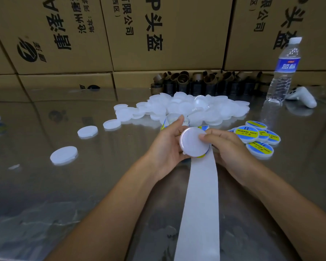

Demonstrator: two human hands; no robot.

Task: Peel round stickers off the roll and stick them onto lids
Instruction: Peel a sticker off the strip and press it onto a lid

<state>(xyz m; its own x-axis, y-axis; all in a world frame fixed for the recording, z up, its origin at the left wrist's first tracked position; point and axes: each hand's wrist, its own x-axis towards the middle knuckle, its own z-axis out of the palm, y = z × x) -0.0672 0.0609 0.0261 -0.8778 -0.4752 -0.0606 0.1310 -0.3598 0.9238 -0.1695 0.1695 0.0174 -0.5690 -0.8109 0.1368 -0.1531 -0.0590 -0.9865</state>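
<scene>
L hand [166,146] gripped a plain white lid [195,143] by its left rim, fingers curled behind it, forefinger sticking up past the top edge. R hand [228,147] pinched the same lid from the right: thumb flat on its face, other fingers curled behind. Lid was held tilted toward the camera, up off the steel table [102,185]. A sliver of blue/yellow sticker [205,155] showed under the lid's lower right edge; can't tell if it was stuck on yet.

White backing strip [201,194] ran from btwn the hands, under the lid, down toward the person. Printed end of the strip poked out just beyond the fingertips.

Beyond both hands: big pile of plain lids [196,108]. Just right of R hand: cluster of stickered lids [258,136], labels up. Left of L hand, well apart: three loose lids [87,131] in a row. Far right beyond R hand: water bottle [282,72] upright, white controller [303,97] beside it. Brown cores [205,81] lined up behind the pile, cardboard boxes [158,34] at the back.
</scene>
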